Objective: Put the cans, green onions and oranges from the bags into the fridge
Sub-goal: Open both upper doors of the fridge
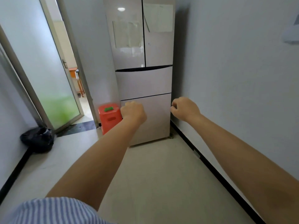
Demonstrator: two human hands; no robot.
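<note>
A tall pale fridge [144, 81] stands against the far wall with both upper doors and both lower drawers closed. Papers are stuck on its upper doors. Both my arms reach forward toward it. My left hand [133, 111] is held in front of the bottom drawer with its fingers curled and nothing in it. My right hand [185, 109] hovers by the fridge's right edge, also curled and holding nothing. No bags, cans, green onions or oranges are in view.
A red plastic stool [110, 118] with a small green object on top stands left of the fridge. A black bin bag [38, 139] sits by the left wall. A frosted glass door [48, 75] stands open on the left. A wall runs along the right.
</note>
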